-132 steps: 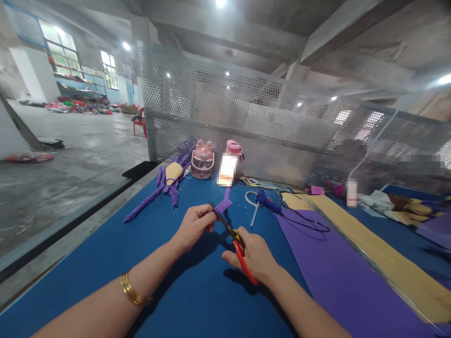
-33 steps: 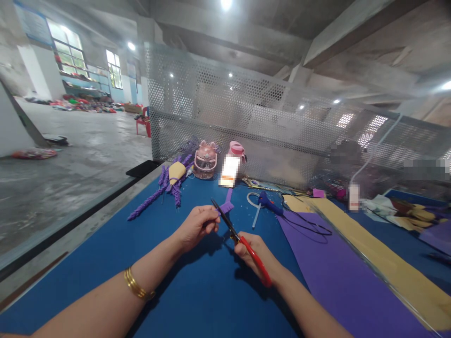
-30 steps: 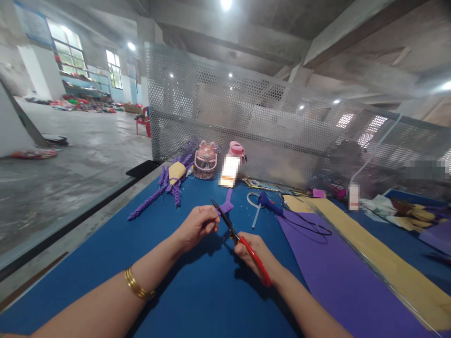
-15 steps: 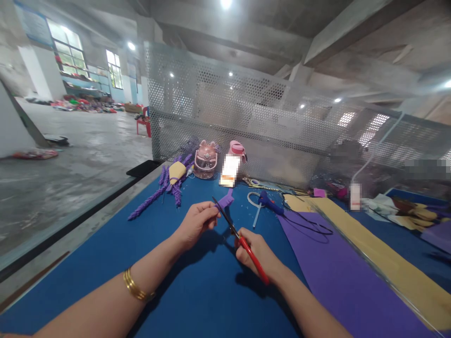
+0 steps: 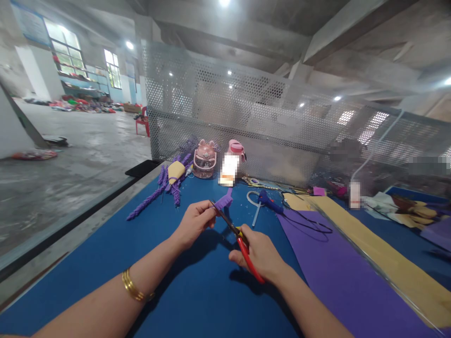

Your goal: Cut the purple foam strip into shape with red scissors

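My left hand (image 5: 193,222) pinches a small purple foam strip (image 5: 224,202) with a fringed edge, held above the blue table (image 5: 197,300). My right hand (image 5: 260,253) is closed round the red handles of a pair of scissors (image 5: 235,233). The dark blades point up and left, and their tips meet the strip right beside my left fingertips. A gold bangle sits on my left wrist.
Purple foam stems (image 5: 155,195) and a yellow piece lie at the back left. A pink cup (image 5: 205,160) and a pink bottle (image 5: 231,165) stand by the perforated metal screen (image 5: 246,122). A blue glue gun (image 5: 267,201) with its cord, a purple sheet (image 5: 338,272) and a yellow sheet (image 5: 384,253) lie to the right.
The scissors' blades have closed and opened again on the strip over these frames. My right hand has shifted slightly toward me; my left hand still pinches the strip.
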`<state>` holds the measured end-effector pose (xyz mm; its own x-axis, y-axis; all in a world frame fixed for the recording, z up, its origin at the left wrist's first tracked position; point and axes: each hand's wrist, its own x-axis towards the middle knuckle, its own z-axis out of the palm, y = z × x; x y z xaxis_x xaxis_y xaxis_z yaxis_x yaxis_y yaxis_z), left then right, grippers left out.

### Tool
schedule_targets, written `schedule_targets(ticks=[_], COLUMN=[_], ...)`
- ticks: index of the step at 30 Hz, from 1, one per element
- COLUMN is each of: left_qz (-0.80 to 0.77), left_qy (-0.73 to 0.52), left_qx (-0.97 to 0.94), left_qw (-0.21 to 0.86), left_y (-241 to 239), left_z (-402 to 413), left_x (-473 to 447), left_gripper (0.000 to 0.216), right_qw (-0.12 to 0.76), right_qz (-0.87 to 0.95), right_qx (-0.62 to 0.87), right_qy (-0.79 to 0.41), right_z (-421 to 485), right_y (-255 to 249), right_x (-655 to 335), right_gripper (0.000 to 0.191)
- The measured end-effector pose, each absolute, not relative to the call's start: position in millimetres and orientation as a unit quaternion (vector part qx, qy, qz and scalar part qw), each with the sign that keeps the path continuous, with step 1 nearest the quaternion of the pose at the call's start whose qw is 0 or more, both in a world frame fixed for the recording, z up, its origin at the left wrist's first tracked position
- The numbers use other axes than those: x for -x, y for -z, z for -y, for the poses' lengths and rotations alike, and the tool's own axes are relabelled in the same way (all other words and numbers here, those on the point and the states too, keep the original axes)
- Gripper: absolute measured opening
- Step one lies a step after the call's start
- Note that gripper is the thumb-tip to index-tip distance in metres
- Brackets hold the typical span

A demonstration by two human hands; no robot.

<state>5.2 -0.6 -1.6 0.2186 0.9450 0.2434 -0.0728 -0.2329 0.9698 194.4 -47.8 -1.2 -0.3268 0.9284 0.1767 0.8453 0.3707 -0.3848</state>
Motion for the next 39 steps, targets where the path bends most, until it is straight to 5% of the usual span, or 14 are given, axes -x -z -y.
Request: schedule_targets(ticks=[39], left_qz=[-0.369], left_qy=[-0.509], left_qx=[-0.616], left_qw=[0.475], left_y=[4.3], left_z=[1.5], left_x=[-5.8], left_gripper=[0.023], right_qw=[0.192], right_qz=[0.812], right_qx=[0.544], right_qy=[-0.086], right_z=[45.7], right_y=[7.9], right_x=[-193.2], right_gripper=[0.035])
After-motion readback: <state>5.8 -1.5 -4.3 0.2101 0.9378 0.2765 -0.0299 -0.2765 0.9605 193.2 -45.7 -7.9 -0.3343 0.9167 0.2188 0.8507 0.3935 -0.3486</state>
